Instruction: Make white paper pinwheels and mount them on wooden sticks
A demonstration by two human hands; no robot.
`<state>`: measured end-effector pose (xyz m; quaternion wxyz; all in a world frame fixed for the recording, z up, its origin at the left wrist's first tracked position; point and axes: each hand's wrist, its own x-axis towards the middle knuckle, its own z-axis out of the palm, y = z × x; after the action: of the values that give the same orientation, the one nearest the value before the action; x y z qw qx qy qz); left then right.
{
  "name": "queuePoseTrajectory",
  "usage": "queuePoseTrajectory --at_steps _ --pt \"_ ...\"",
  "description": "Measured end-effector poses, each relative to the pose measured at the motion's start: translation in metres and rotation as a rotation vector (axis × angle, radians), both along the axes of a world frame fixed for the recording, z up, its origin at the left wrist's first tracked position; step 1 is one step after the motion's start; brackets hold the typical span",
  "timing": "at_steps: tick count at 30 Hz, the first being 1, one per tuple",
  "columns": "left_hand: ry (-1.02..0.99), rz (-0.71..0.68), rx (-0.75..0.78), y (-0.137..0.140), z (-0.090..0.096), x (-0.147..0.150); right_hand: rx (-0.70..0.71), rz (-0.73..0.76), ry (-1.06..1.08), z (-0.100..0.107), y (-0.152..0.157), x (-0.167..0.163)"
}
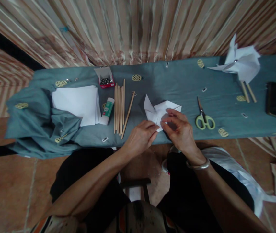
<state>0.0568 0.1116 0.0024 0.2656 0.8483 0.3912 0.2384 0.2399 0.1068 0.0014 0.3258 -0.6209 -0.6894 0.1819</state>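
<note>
Pinches the near edge of the folded white paper (168, 105) in the left grip (141, 136), with thumb and fingertips pressed together. Touches the same paper further right with the right grip (180, 129), with fingers bent and a bit spread; can't really tell about an actual pinch there. As for the paper, lies between and just beyond both grips, over the surface (172, 81), with a pointy flap sticking up at left. Sits between the wooden sticks (119, 110) and the green-handled scissors (202, 114), apart from both.
</note>
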Motion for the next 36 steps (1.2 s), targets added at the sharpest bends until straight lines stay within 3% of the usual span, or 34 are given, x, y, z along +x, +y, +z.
queuePoseTrajectory --at_steps 21,36 --pt "0.008 0.004 0.016 0.0003 -0.0014 0.0008 0.066 -0.011 -0.01 -0.0016 -0.0017 -0.0023" --pt "0.019 0.01 0.034 0.0001 -0.0001 0.0018 0.142 0.089 -0.144 -0.0029 -0.0037 -0.0047"
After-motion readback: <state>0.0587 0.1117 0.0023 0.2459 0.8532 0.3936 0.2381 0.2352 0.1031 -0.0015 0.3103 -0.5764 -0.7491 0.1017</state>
